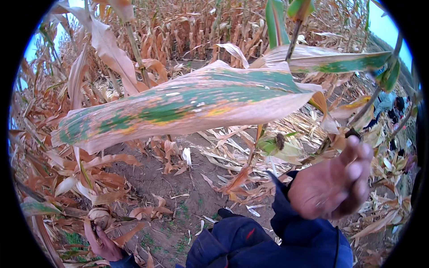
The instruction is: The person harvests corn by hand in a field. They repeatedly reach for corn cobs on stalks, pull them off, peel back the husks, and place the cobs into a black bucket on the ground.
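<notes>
At the lower left, my left hand (pixel 102 243) has its thumb and fingers around the end of a maize ear in a dry, pale husk (pixel 99 216). My right hand (pixel 330 187) is raised at the right with its fingers bent. Its palm side is partly hidden, so whether it holds anything cannot be seen. Just above those fingertips shows a dark tuft of maize silk (pixel 353 133). Left of this hand, a greenish maize ear (pixel 273 145) with brown silk hangs on a stalk. A broad, half-dried maize leaf (pixel 187 104) stretches across the view above both hands.
Standing dry maize stalks (pixel 201 37) fill the background and left side. Cut stalks and husks (pixel 231 154) litter the bare soil (pixel 161 194). A slanting stalk (pixel 365 107) rises at the right. Beyond it, a person in light blue (pixel 385 102) is bent over.
</notes>
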A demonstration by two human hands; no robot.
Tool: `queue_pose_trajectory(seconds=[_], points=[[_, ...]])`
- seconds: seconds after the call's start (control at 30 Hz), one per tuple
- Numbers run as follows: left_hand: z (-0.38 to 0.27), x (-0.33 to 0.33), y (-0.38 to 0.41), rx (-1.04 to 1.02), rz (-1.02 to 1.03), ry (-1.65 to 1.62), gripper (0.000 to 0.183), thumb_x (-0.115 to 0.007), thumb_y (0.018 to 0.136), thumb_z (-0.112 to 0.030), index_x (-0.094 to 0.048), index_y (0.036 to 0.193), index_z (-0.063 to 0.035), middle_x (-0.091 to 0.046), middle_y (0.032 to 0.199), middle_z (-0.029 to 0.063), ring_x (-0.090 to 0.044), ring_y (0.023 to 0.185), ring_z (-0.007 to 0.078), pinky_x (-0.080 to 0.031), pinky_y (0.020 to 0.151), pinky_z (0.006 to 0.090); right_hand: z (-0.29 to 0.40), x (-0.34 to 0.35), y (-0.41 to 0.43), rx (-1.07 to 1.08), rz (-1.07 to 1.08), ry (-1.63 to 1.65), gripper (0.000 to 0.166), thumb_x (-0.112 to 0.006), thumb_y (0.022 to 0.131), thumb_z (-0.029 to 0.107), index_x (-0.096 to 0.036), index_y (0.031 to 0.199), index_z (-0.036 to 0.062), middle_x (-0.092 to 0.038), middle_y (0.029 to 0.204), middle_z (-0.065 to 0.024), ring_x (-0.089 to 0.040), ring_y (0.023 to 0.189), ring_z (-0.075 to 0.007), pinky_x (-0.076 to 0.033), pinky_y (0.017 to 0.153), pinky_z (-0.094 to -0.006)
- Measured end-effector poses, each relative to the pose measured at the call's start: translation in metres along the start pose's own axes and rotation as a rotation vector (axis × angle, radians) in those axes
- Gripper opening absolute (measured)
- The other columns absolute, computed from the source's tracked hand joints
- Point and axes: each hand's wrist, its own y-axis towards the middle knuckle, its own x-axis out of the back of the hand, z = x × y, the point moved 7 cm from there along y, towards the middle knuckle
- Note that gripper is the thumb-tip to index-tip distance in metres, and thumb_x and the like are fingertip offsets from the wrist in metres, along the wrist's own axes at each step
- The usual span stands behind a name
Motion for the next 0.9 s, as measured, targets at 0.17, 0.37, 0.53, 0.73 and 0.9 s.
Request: queue_pose_trajectory(seconds=[0.17,0.37,0.53,0.73,0.9], points=[[0.016,0.036,-0.003,-0.119,-0.016,0.249,0.033,-0.050,0.097,-0.009,-0.053,0.124,0.0073,-0.059,0.116,0.0219,-0.059,0.102,0.0289,-0.049,0.086,0.0357,-0.050,-0.037,0.016,-0.067,0.361,-0.452,0.036,-0.040,0.101,0.027,-0.055,0.117,-0.0013,-0.059,0.112,-0.0161,-0.053,0.109,-0.0345,-0.039,0.099,-0.0465],[-0.051,0.004,0.010,-0.269,-0.063,0.226,0.042,-0.057,0.096,-0.031,-0.064,0.108,0.0083,-0.067,0.097,0.0230,-0.066,0.081,0.0322,-0.056,0.073,0.0376,-0.136,0.025,-0.220,-0.100,1.314,-0.708,0.048,-0.053,0.089,0.048,-0.069,0.073,0.0055,-0.061,0.097,-0.0108,-0.052,0.106,-0.0317,-0.032,0.098,-0.0453],[-0.009,0.011,0.001,-0.110,0.020,0.209,0.035,-0.050,0.097,-0.012,-0.053,0.126,0.0073,-0.060,0.117,0.0209,-0.060,0.103,0.0278,-0.050,0.087,0.0347,-0.118,0.048,-0.204,-0.520,1.233,-0.554,0.016,-0.060,0.087,0.016,-0.062,0.095,0.0024,-0.064,0.098,-0.0128,-0.057,0.102,-0.0349,-0.042,0.088,-0.0451],[-0.015,0.011,-0.008,-0.084,0.003,0.112,0.034,-0.053,0.086,0.005,-0.058,0.119,0.0067,-0.062,0.115,0.0212,-0.060,0.106,0.0312,-0.046,0.093,0.0370,-0.073,-0.001,-0.202,-0.872,0.987,-0.294,0.019,-0.056,0.092,0.008,-0.062,0.106,-0.0024,-0.067,0.091,-0.0122,-0.063,0.079,-0.0219,-0.049,0.071,-0.0309],[-0.031,0.023,0.011,-0.172,-0.045,0.137,0.029,-0.063,0.076,0.008,-0.065,0.104,0.0043,-0.066,0.104,0.0195,-0.064,0.099,0.0338,-0.049,0.089,0.0379,0.094,-0.101,-0.221,-1.346,1.139,0.640,0.021,-0.057,0.092,0.004,-0.062,0.111,-0.0036,-0.067,0.091,-0.0071,-0.062,0.077,-0.0107,-0.050,0.068,-0.0240]])
